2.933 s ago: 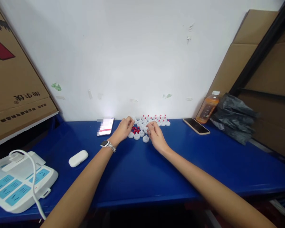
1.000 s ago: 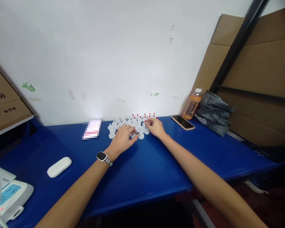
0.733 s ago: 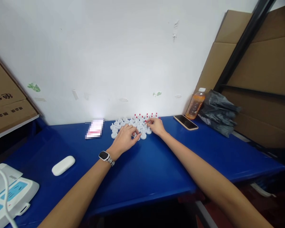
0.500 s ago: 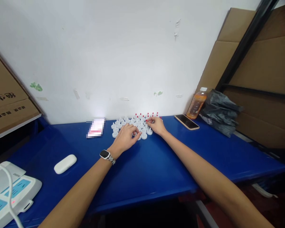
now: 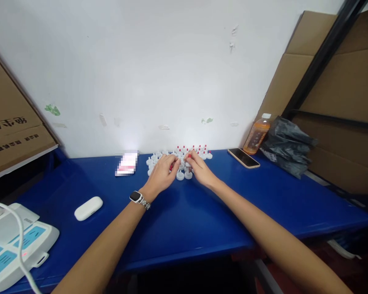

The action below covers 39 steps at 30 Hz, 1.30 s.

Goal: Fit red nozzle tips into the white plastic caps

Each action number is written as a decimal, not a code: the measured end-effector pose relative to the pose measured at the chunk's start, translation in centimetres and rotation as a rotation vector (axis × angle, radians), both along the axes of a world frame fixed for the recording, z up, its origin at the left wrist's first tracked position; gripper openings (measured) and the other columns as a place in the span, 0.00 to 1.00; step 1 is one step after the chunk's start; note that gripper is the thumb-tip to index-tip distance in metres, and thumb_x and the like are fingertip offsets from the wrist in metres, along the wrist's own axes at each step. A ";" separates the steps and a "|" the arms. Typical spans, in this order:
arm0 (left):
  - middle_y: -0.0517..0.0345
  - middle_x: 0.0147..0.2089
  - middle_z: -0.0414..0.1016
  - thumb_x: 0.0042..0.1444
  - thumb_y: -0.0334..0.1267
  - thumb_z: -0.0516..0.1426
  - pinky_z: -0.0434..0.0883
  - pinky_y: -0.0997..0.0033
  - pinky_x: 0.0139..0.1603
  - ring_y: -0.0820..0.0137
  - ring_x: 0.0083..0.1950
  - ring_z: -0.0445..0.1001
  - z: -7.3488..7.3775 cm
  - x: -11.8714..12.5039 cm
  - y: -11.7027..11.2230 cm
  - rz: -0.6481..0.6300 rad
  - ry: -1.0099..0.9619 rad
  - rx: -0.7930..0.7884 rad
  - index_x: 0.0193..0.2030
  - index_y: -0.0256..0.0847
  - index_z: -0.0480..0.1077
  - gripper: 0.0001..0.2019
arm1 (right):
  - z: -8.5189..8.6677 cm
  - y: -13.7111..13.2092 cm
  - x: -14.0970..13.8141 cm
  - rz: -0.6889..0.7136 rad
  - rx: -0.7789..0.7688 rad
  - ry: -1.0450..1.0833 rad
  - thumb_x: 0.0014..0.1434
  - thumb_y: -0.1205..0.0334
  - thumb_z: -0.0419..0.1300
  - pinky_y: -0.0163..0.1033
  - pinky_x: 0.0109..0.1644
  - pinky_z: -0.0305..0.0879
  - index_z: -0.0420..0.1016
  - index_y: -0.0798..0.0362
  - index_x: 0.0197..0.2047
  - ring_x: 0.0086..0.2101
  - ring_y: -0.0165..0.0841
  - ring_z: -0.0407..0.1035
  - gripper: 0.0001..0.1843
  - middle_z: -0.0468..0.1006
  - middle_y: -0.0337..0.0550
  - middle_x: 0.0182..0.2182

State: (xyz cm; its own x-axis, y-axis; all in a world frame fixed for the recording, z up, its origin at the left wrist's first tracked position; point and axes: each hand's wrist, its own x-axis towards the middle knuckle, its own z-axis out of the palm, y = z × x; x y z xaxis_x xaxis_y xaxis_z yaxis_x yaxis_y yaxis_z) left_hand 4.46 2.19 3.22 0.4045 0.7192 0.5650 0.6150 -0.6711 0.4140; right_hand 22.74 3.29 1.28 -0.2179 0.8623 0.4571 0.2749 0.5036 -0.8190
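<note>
A cluster of white round lids with upright spouts [image 5: 180,176] stands on the blue table by the wall. Several lids at the back right carry small red tip caps [image 5: 193,146]. My left hand [image 5: 163,171], wearing a watch [image 5: 136,197], is curled over the left and front of the cluster, fingers and thumb closed around small red caps [image 5: 171,167], partly hidden. My right hand [image 5: 202,170] is at the cluster's right side, thumb and forefinger pinched at a red cap [image 5: 189,156]. A white lid lies just under those fingers; I cannot tell whether the cap sits on it.
To the right are a phone [image 5: 243,158], a bottle of orange drink [image 5: 256,134] and a black plastic bag [image 5: 290,145]. On the left lie a blurred card [image 5: 127,163], a white earphone case [image 5: 88,208] and a power strip [image 5: 33,241] with a white cable. The wall closes off the back.
My right hand has come left and closer to my left hand. Red now shows between my left thumb and fingers. The view has shifted slightly.
</note>
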 end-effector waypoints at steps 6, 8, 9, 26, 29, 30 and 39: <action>0.56 0.37 0.70 0.70 0.47 0.44 0.64 0.65 0.41 0.66 0.40 0.68 -0.2 0.3 -0.3 -0.066 -0.073 -0.087 0.40 0.42 0.65 0.15 | 0.9 -1.6 -1.0 -0.029 0.108 -0.165 0.63 0.54 0.53 0.37 0.36 0.60 0.58 0.48 0.46 0.29 0.30 0.62 0.11 0.67 0.34 0.31; 0.57 0.35 0.68 0.70 0.47 0.43 0.64 0.65 0.41 0.66 0.39 0.67 -0.1 0.4 -0.3 -0.090 -0.066 -0.097 0.37 0.42 0.64 0.16 | 1.1 -1.8 -1.0 -0.006 0.134 -0.203 0.62 0.53 0.55 0.37 0.36 0.60 0.58 0.48 0.46 0.29 0.30 0.64 0.13 0.69 0.36 0.33; 0.57 0.34 0.67 0.70 0.48 0.43 0.63 0.65 0.40 0.66 0.39 0.66 -0.1 0.4 -0.3 -0.099 -0.054 -0.096 0.36 0.42 0.62 0.16 | 1.3 -1.9 -1.0 0.004 0.136 -0.224 0.62 0.53 0.55 0.36 0.35 0.60 0.58 0.48 0.46 0.29 0.30 0.64 0.13 0.70 0.36 0.33; 0.60 0.31 0.62 0.71 0.45 0.42 0.60 0.68 0.36 0.70 0.33 0.62 0.1 0.2 0.0 -0.059 -0.185 -0.010 0.32 0.41 0.58 0.17 | 0.1 -2.4 -2.6 0.108 0.051 0.135 0.66 0.46 0.53 0.34 0.30 0.59 0.60 0.47 0.44 0.24 0.29 0.62 0.15 0.65 0.31 0.24; 0.61 0.28 0.61 0.70 0.49 0.42 0.59 0.69 0.33 0.71 0.30 0.60 -0.1 1.0 -0.3 -0.102 -0.317 -0.133 0.30 0.41 0.58 0.20 | 0.1 -2.2 -2.5 -0.014 0.098 0.008 0.67 0.47 0.49 0.34 0.29 0.55 0.59 0.48 0.41 0.22 0.29 0.58 0.13 0.63 0.31 0.22; 0.61 0.27 0.60 0.70 0.50 0.43 0.58 0.70 0.32 0.72 0.29 0.59 -0.2 1.3 -0.3 -0.117 -0.366 -0.190 0.29 0.41 0.58 0.21 | 0.1 -2.1 -2.4 -0.064 0.126 -0.062 0.67 0.47 0.48 0.35 0.29 0.54 0.59 0.49 0.40 0.22 0.30 0.58 0.13 0.63 0.31 0.21; 0.63 0.23 0.56 0.66 0.57 0.45 0.56 0.70 0.28 0.74 0.26 0.56 -1.0 2.9 0.3 -0.052 -0.569 -0.369 0.25 0.41 0.57 0.24 | 0.9 -0.8 -2.9 -0.266 0.169 -0.314 0.63 0.49 0.47 0.35 0.30 0.53 0.64 0.51 0.33 0.24 0.33 0.62 0.16 0.66 0.37 0.20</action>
